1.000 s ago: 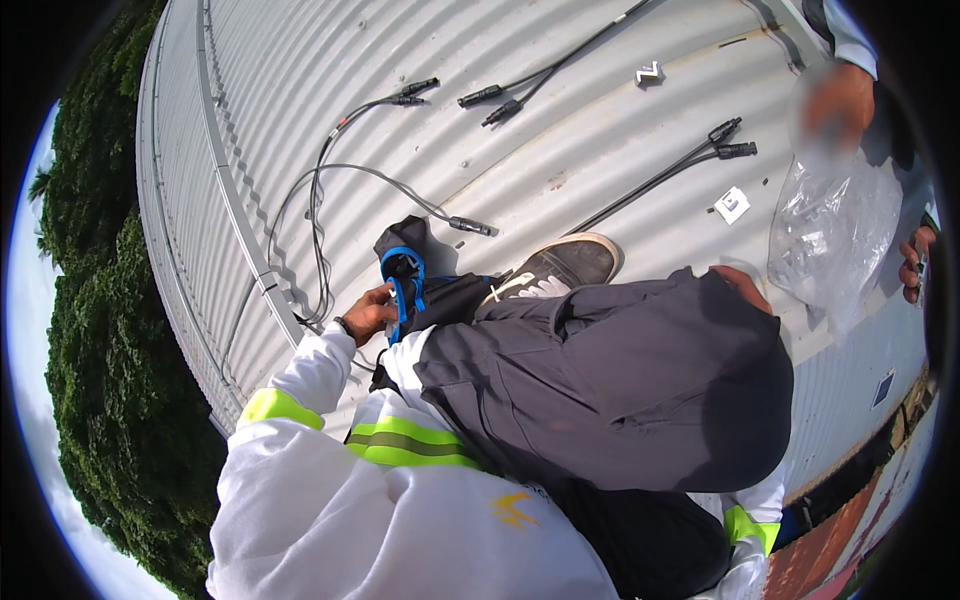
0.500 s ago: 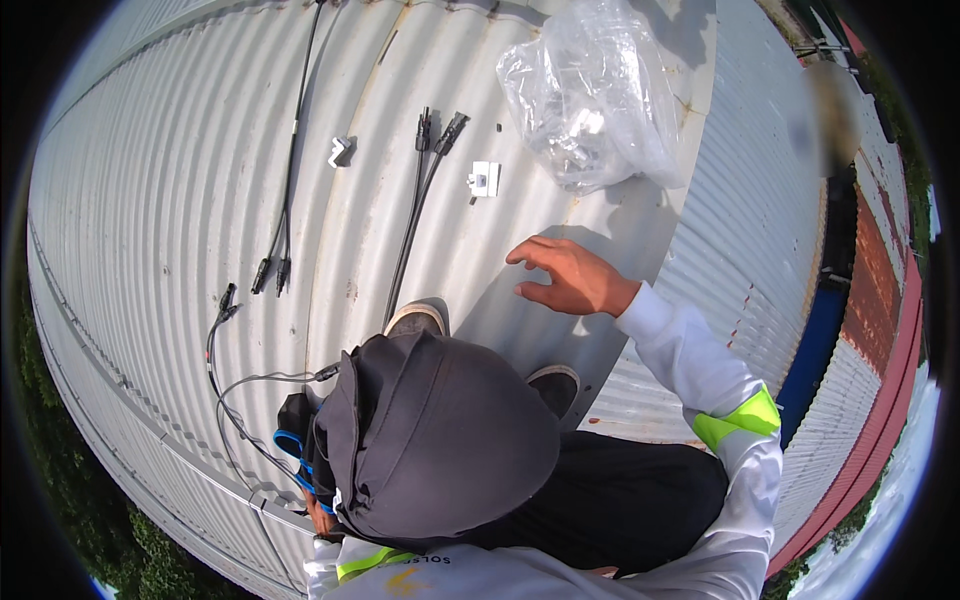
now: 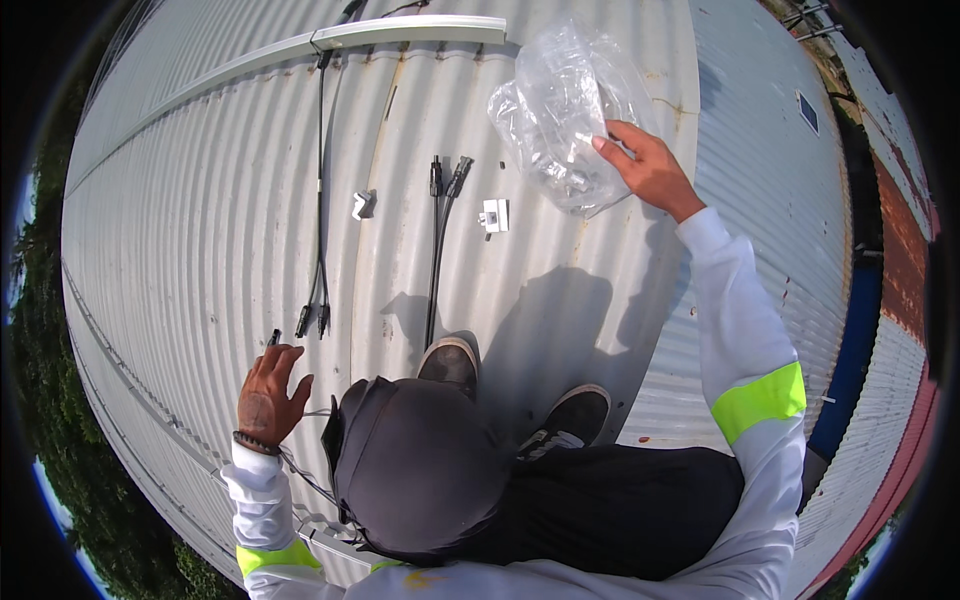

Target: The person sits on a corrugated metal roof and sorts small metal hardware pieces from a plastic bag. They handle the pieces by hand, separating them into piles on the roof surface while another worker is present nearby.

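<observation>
My right hand (image 3: 648,165) is at the right side of a clear plastic bag (image 3: 550,110), its thumb and fingers closed on the plastic. Small pale metal pieces (image 3: 572,182) show through the bag's lower part. My left hand (image 3: 270,398) is over the roof sheeting at the left, thumb apart from the bent fingers, with nothing seen in it. Just beyond its fingertips the tip of a black cable connector (image 3: 274,338) shows; the rest is covered by the hand. Left of the bag, a silver metal clamp (image 3: 494,215) lies on the roof.
A corrugated metal roof (image 3: 200,230) spreads all around. Black cables with connectors (image 3: 436,190) lie in the middle, another cable pair (image 3: 320,200) left of them. A small angled bracket (image 3: 361,205) sits between. A metal rail (image 3: 400,30) crosses the far side. My shoes (image 3: 450,362) stand close by.
My right hand has reached forward to the bag and closed on it. My left hand has come forward from low beside my body. The view has shifted, showing the far rail.
</observation>
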`<state>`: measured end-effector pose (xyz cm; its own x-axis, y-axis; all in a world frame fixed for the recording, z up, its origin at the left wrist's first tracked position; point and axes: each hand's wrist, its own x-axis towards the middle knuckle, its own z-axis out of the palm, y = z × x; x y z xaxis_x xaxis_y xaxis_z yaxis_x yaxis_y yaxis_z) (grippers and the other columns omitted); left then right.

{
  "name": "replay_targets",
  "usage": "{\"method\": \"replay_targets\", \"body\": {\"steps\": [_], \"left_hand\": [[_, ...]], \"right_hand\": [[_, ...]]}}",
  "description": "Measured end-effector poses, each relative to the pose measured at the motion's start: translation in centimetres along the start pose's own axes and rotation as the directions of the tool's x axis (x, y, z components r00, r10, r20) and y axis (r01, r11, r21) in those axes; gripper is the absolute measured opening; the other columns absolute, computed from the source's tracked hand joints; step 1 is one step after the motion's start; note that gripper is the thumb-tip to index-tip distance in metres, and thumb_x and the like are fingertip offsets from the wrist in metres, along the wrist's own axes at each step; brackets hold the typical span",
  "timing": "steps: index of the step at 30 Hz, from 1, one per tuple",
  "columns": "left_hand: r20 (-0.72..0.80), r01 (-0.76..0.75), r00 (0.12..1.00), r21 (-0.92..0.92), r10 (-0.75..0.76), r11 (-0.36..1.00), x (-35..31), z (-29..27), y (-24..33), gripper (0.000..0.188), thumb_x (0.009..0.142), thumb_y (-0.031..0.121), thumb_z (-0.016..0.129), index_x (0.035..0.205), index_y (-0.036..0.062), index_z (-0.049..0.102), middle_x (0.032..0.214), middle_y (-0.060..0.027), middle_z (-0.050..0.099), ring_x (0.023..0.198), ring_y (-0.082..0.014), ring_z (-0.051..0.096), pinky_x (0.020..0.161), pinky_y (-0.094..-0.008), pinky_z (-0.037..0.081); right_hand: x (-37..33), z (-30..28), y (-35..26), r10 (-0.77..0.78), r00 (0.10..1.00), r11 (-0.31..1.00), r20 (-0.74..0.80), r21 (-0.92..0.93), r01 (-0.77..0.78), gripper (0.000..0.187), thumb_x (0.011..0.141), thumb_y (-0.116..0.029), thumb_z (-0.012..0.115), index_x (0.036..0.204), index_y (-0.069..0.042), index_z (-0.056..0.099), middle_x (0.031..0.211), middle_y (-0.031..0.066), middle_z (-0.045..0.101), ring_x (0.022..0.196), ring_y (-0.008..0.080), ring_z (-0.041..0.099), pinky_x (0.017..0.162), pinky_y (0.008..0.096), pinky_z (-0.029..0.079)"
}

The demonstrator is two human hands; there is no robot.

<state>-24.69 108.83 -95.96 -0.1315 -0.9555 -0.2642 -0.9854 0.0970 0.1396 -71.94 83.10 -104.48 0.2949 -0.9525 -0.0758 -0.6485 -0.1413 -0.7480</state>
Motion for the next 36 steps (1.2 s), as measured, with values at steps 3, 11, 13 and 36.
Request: {"method": "replay_targets", "body": {"steps": [3,11,13,36], "left_hand": [[-0.281,-0.404,0.889,-0.113,0.361,0.908,12.2,-1.8,7.7,0.041,0.082,0.006,0.068,0.122,0.0063,0.058,0.121,-0.0113,0.06,0.108,-0.0335,0.059,0.091,-0.0411,0.05],[0.196,-0.669,0.735,0.053,0.649,0.742,31.3,4.2,22.1,0.033,0.086,0.019,0.063,0.115,0.0053,0.058,0.108,-0.0146,0.061,0.104,-0.0353,0.061,0.092,-0.0428,0.049],[0.332,-0.613,0.786,0.306,0.522,0.728,33.0,4.8,20.3,0.042,0.089,0.031,0.061,0.124,0.0084,0.055,0.122,-0.0132,0.057,0.113,-0.0333,0.059,0.109,-0.045,0.037],[0.134,-0.457,0.851,-0.287,0.507,0.842,35.5,11.6,25.0,0.058,0.078,0.033,0.079,0.121,0.0023,0.055,0.109,-0.0177,0.064,0.106,-0.0347,0.061,0.093,-0.0408,0.049]], "right_hand": [[-2.9,4.4,-1.0,-0.268,0.926,0.956,0.266,-0.044,0.289,0.043,0.095,-0.038,0.058,0.127,-0.009,0.058,0.123,0.0083,0.06,0.109,0.0307,0.059,0.095,0.0427,0.046],[-3.3,6.4,-1.9,-0.118,0.907,0.952,0.403,-0.216,0.219,0.036,0.09,-0.031,0.059,0.115,-0.006,0.062,0.115,0.0163,0.063,0.105,0.0347,0.061,0.097,0.0463,0.046],[-1.6,5.1,-0.8,-0.147,0.944,0.955,0.295,-0.207,0.213,0.032,0.089,-0.03,0.059,0.106,-0.004,0.066,0.11,0.0151,0.066,0.102,0.0347,0.062,0.095,0.0455,0.047],[-3.1,0.0,1.3,0.434,0.828,0.623,0.354,-0.782,0.008,0.031,0.075,-0.017,0.072,0.104,-0.008,0.07,0.087,0.0113,0.07,0.09,0.0293,0.069,0.076,0.0409,0.056]]}}
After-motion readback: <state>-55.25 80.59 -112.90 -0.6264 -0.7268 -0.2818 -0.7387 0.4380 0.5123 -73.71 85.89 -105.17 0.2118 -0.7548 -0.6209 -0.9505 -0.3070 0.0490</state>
